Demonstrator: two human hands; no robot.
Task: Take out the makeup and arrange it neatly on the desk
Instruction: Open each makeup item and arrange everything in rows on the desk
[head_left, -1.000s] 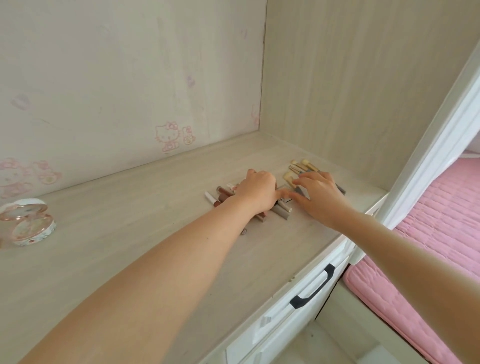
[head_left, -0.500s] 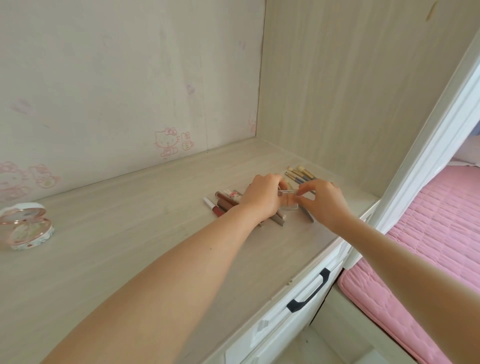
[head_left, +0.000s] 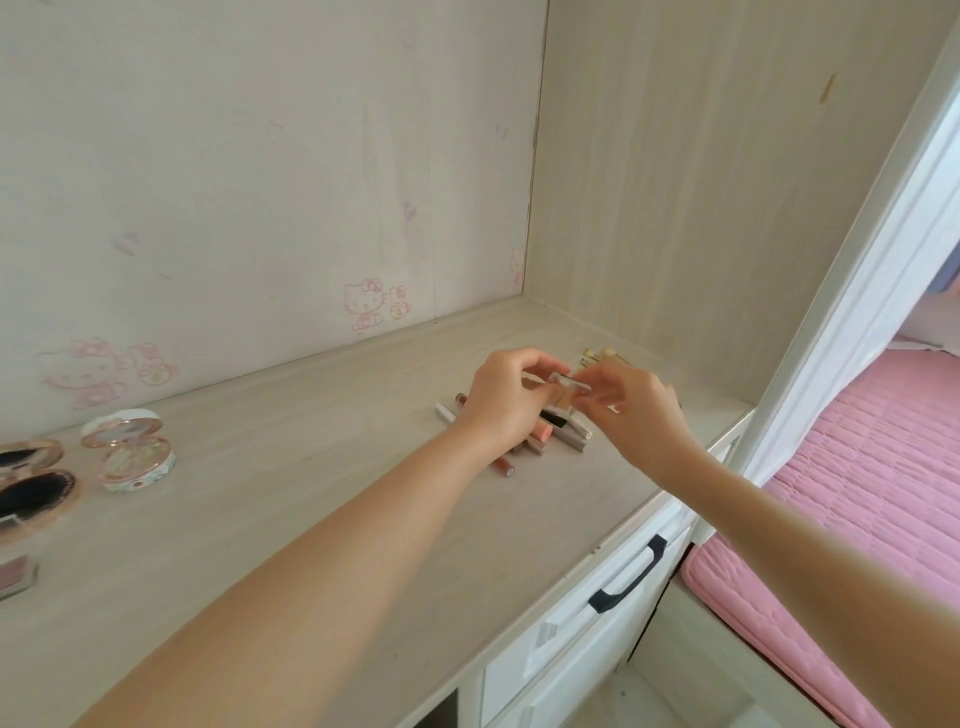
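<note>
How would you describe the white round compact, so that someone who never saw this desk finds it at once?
Start at the desk and go to its left part. The white round compact stands open there, below the pink cat drawings on the wall. Its neighbour at the left edge, the dark compact, has a black inside.

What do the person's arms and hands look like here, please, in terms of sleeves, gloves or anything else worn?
Both arms are bare along all of their visible length: no sleeve shows on either forearm. The left hand and the right hand wear no gloves, and no watch, bracelet or band shows at either wrist. No ring can be made out, though the fingers are small and partly hidden in this view. No markings are visible.
</note>
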